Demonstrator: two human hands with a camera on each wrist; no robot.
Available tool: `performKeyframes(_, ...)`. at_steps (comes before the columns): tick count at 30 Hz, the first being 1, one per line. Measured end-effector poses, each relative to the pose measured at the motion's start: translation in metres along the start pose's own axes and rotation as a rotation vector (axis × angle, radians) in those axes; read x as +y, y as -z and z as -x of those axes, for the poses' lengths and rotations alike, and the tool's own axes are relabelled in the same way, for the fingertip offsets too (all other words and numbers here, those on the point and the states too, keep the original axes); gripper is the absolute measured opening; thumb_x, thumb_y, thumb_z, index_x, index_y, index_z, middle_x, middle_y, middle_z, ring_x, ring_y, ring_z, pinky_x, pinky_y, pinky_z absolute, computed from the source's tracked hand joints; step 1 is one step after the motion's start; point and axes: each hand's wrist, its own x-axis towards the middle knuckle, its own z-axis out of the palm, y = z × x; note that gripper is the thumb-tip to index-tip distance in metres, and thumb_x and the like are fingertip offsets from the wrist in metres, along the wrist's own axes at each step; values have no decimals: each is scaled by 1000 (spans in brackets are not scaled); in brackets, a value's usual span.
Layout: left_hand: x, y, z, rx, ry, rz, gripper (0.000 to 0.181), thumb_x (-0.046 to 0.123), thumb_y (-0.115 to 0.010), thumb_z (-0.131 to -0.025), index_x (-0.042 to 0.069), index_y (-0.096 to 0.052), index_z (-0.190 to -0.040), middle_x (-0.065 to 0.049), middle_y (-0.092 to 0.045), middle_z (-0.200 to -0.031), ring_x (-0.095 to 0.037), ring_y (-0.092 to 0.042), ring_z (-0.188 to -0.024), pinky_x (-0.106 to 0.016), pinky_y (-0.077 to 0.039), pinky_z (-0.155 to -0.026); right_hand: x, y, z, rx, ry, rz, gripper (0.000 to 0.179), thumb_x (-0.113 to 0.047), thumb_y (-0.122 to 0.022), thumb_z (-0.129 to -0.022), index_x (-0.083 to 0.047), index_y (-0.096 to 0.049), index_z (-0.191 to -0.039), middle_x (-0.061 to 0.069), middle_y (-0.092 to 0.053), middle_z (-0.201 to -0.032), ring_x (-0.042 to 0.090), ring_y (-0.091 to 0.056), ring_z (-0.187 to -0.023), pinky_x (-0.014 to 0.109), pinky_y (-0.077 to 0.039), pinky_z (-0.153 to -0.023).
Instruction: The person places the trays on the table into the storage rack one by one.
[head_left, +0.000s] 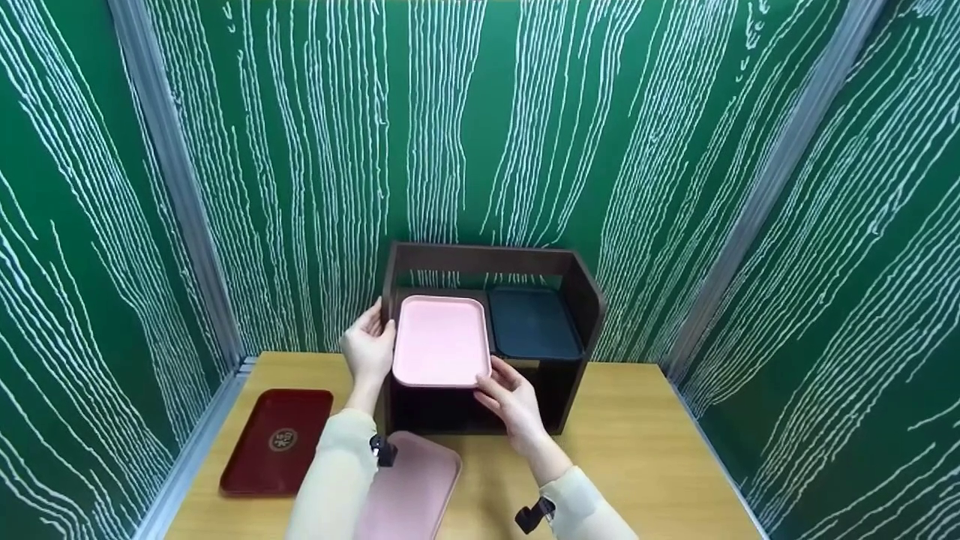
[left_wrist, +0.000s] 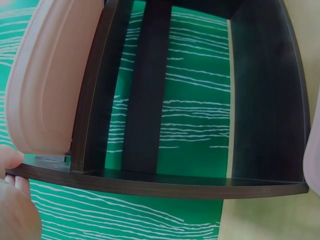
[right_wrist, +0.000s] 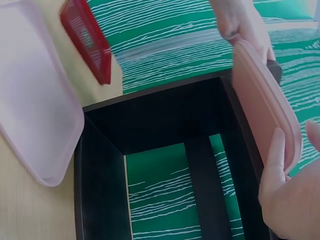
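A small pink tray sits on the left half of the top of a dark brown shelf, its front edge overhanging slightly. At the tray's front right corner my right hand pinches the rim, one finger lying along the underside in the right wrist view. My left hand grips the shelf's left side panel, thumb inside and fingers outside, close beside the tray. To the right of the pink tray, a dark navy tray lies on the same top board.
On the wooden table a dark red tray with a round gold emblem lies at the left. A larger pink tray lies before the shelf, partly under my left forearm. Green walls with white lines enclose the table.
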Motion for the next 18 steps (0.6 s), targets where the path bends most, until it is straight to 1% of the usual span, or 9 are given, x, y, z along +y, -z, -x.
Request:
performKeyframes(3, 0, 0, 0, -1, -1, 6, 42, -14, -76, -90, -3, -75, -130, -20, -74, -127, -35, -74, -114, -27, -61, -94, 6, -1, 3, -13, 57, 45, 77, 0, -79, -94, 11, -39, -159, 28, -60, -145, 18, -73, -106, 37, -64, -94)
performKeyframes(6, -1, 0, 0, -5, -3, 5, 41, -14, -76, -90, -3, -75, -130, -20, -74, -127, -36, -74, -115, -27, -61, -95, 11, -3, 5, -11, 124, 86, 81, 5, -80, -91, 13, -36, -159, 31, -59, -143, 16, -73, -102, 33, -64, -89)
performKeyframes(10, -1, 0, -1, -4, -6, -3, 42, -15, -76, -89, -3, -75, -130, -20, -74, -127, -36, -74, -115, -28, -61, -95, 15, -8, 7, 22, 201, 128, 82, 7, -82, -88, 15, -38, -157, 31, -62, -137, 17, -73, -100, 29, -64, -87)
performKeyframes(15, 0, 0, -1, 0, 2, -26, 43, -13, -77, -89, -2, -75, -131, -18, -74, -128, -33, -74, -114, -28, -61, -94, 21, -11, 9, 91, 245, 188, 80, 5, -85, -86, 13, -45, -155, 27, -67, -127, 18, -73, -97, 27, -65, -83)
performKeyframes(18, 0, 0, -1, -3, 16, -33, 43, -12, -77, -90, -2, -74, -132, -18, -73, -129, -32, -74, -115, -29, -61, -95, 23, -12, 9, 119, 270, 204, 77, 4, -86, -86, 11, -49, -153, 27, -68, -125, 19, -74, -96, 27, -65, -82)
